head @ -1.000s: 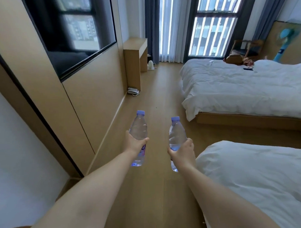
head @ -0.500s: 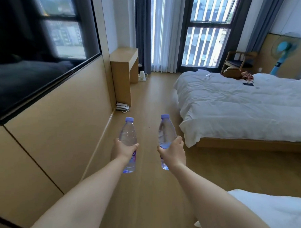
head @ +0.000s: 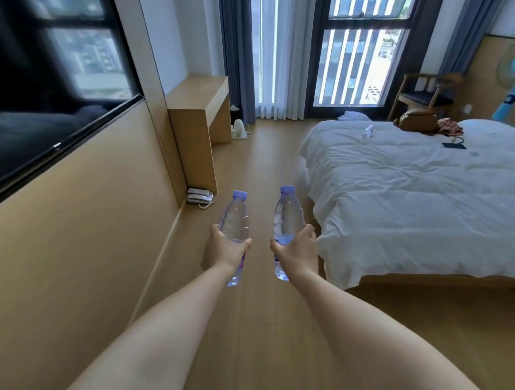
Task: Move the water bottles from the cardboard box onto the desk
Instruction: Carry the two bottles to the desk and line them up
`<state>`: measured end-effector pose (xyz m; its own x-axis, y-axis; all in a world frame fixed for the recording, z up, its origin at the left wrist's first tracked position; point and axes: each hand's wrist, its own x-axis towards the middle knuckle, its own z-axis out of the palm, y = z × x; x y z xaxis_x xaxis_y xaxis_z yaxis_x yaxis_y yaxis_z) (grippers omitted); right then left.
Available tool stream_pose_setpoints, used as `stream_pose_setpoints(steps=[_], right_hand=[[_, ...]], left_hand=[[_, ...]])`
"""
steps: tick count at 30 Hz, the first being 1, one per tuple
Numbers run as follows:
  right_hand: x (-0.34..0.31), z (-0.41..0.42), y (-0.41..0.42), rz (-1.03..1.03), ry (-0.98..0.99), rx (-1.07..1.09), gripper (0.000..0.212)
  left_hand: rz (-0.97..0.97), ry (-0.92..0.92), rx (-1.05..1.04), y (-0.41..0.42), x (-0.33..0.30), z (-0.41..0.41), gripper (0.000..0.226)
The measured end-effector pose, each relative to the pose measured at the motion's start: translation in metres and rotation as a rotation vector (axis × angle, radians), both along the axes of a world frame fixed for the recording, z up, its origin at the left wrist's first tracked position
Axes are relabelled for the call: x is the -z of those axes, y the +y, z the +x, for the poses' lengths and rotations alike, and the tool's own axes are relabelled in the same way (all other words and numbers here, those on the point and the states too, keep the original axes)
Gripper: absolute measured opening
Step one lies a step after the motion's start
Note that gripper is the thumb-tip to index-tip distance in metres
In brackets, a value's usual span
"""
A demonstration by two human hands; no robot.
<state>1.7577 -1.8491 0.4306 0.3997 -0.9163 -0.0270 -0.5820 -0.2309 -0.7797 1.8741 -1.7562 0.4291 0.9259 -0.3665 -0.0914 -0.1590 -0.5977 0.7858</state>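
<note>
in the centre of the frame, two arms reach forward over the wooden floor (head: 257, 154), each hand wrapped around a water bottle. the left hand (head: 223, 250) grips the left bottle (head: 234, 222) around its middle, and the right hand (head: 296, 249) grips the right bottle (head: 287, 215) the same way. both bottles stand nearly upright with their blue caps on top, and they sit side by side without touching. the desk (head: 200, 93) lies ahead and up-left of the hands, against the wall on the left side of the frame, well apart from both bottles. by my judgement the left hand is the nearer one to it, so the left bottle would likely land first. the cardboard box is not in view. a white bed (head: 411, 189) fills the right of the frame.
</note>
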Motion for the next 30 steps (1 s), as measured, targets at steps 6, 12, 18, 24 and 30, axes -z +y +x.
stream_pose_setpoints(steps=[6,12,18,24,30], right_hand=[[-0.015,0.082,-0.129,-0.023,0.049,-0.024,0.070],[-0.010,0.176,-0.220,-0.087,0.108,0.003,0.074],[0.001,0.301,-0.310,-0.114,0.137,0.016,0.071],[-0.014,0.407,-0.399,-0.125,0.141,0.034,0.067],[-0.008,0.485,-0.487,-0.083,0.137,0.061,0.068]], left_hand=[[-0.001,-0.030,-0.059,-0.116,-0.010,0.070,0.062],[0.022,-0.011,-0.156,-0.201,-0.005,0.164,0.065],[0.010,-0.014,-0.137,-0.285,0.009,0.295,0.065],[0.066,-0.038,-0.108,-0.377,-0.022,0.418,0.063],[0.114,-0.037,-0.078,-0.463,-0.023,0.496,0.069]])
